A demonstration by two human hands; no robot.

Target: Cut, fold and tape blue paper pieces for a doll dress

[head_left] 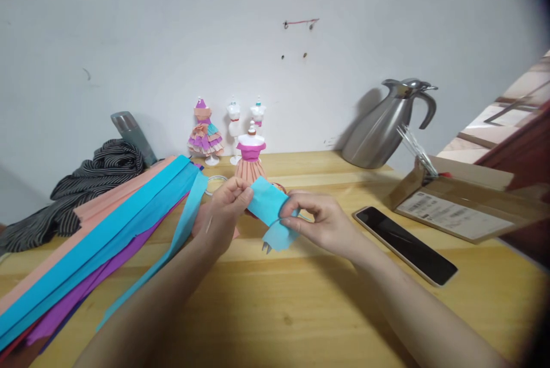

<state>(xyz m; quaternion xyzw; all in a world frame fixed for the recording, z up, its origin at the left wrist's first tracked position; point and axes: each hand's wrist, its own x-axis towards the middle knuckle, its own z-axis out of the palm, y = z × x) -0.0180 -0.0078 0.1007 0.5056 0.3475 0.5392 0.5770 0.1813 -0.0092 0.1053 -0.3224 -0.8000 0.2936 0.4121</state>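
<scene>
A small light-blue piece of crepe paper (267,200) is stretched between my hands above the table. My left hand (227,207) pinches its upper left corner between thumb and fingers. With thumb and forefinger, my right hand (320,220) grips the paper's right side, where the lower part curls over. Grey metal tips (267,248) show below the paper; the rest of that tool is hidden. Just behind stands a small dress form (251,153) with a magenta top and a pleated peach skirt. A roll of tape (216,180) lies beyond my left hand.
Long crepe paper strips (107,219) in several colours cover the table's left side, beside a striped cloth (98,179) and a bottle (133,137). More dress forms (206,133) stand by the wall. At right are a phone (406,245), cardboard box (464,199) and steel jug (380,127).
</scene>
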